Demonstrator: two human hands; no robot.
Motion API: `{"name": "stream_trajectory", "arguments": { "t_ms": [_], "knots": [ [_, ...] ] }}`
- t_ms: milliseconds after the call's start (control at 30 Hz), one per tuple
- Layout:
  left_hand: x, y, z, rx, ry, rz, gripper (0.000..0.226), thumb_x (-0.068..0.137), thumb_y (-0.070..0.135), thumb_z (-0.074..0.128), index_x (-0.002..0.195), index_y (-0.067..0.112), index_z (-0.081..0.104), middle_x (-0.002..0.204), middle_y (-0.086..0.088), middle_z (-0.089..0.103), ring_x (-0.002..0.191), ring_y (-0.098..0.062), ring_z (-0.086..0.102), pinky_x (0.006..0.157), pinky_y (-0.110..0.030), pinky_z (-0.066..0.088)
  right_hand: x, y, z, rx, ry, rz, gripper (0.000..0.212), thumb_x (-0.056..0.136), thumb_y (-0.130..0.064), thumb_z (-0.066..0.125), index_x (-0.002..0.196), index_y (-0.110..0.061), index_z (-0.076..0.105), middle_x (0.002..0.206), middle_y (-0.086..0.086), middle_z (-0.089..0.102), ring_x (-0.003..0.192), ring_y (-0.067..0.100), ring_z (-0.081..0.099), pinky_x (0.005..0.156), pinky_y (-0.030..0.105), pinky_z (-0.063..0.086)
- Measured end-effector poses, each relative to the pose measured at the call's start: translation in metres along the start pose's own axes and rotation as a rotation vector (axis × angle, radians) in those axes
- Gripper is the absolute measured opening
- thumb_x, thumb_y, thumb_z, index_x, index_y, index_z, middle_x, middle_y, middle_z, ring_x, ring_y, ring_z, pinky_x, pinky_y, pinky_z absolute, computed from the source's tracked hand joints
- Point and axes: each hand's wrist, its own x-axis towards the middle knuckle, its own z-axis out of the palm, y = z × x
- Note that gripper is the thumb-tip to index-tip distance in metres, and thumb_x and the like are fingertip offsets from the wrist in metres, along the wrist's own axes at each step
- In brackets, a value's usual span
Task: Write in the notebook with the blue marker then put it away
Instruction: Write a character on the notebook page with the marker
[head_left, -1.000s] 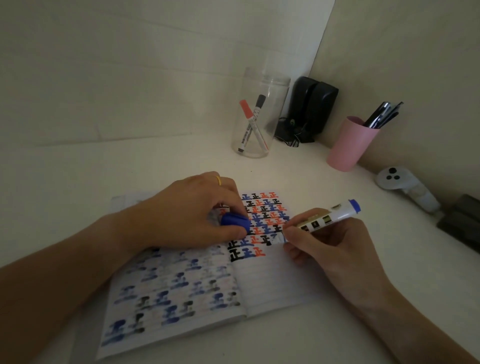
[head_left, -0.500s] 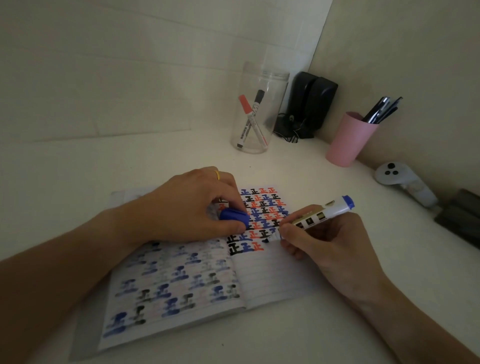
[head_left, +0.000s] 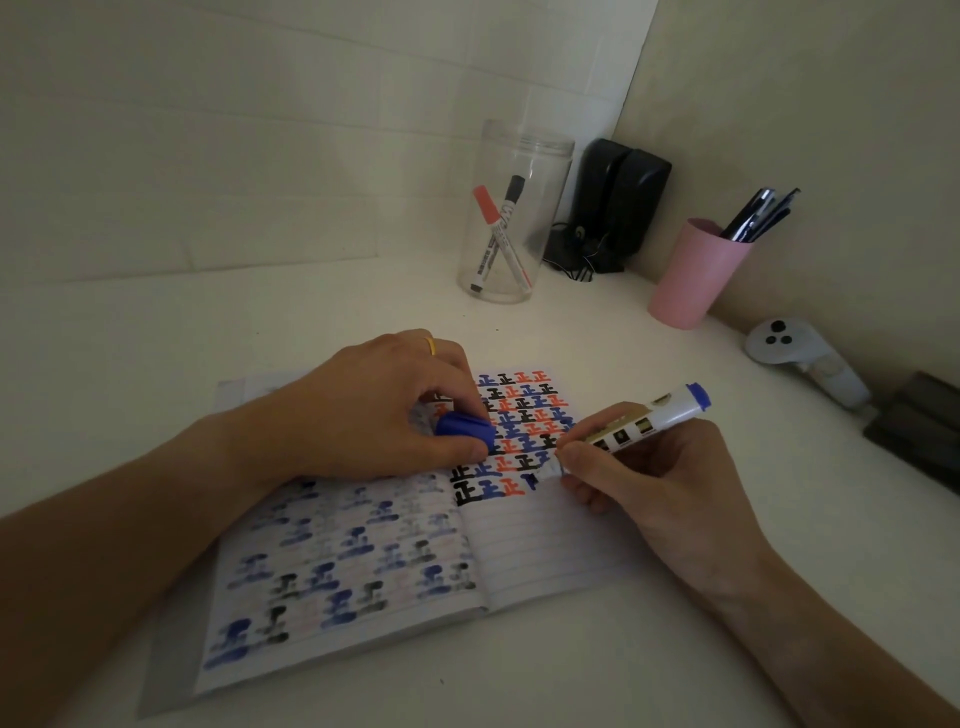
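Observation:
An open lined notebook lies on the white desk, its right page partly filled with rows of blue, red and black characters. My right hand grips the blue marker, white-bodied with a blue end, its tip touching the page just after the last row's red character, where a fresh blue mark shows. My left hand rests on the notebook's upper left part and pinches the marker's blue cap between thumb and fingers.
A clear plastic jar with a red and a black marker stands at the back. Right of it are black speakers, a pink cup with pens, a white controller and dark objects along the wall.
The marker tip has dropped from the row above to the last written row and left a new blue mark. My left hand has stayed on the page with the cap.

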Motion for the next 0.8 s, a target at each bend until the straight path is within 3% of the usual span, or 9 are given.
{"name": "stream_trajectory", "arguments": {
  "t_ms": [333, 667, 800],
  "knots": [
    [0.0, -0.001, 0.001, -0.004, 0.002, -0.004, 0.035, 0.079, 0.062, 0.064, 0.103, 0.038, 0.072, 0.099, 0.022, 0.064, 0.096, -0.002, 0.056, 0.081, -0.036, 0.052, -0.002, -0.003, 0.001, -0.032, -0.054, -0.037, 0.005, 0.08, -0.003, 0.076, 0.079, -0.008, 0.077, 0.072, 0.004, 0.077, 0.061, 0.011, 0.072, 0.059, 0.017, 0.055],
    [0.0, -0.001, 0.001, 0.013, 0.018, 0.004, 0.031, 0.081, 0.059, 0.066, 0.102, 0.037, 0.072, 0.098, 0.022, 0.064, 0.094, -0.002, 0.056, 0.079, -0.029, 0.049, 0.001, 0.001, 0.002, -0.095, 0.009, -0.007, 0.008, 0.082, -0.002, 0.073, 0.075, -0.006, 0.073, 0.059, -0.008, 0.071, 0.053, 0.002, 0.063, 0.054, 0.015, 0.051],
    [-0.002, 0.001, 0.001, 0.034, 0.031, -0.005, 0.031, 0.082, 0.058, 0.067, 0.103, 0.036, 0.072, 0.098, 0.021, 0.063, 0.093, -0.001, 0.055, 0.079, -0.028, 0.049, 0.009, -0.006, -0.002, 0.184, 0.074, 0.105, 0.012, 0.085, -0.001, 0.07, 0.074, -0.005, 0.075, 0.062, 0.007, 0.071, 0.055, 0.015, 0.062, 0.054, 0.027, 0.049]
  ]
}}
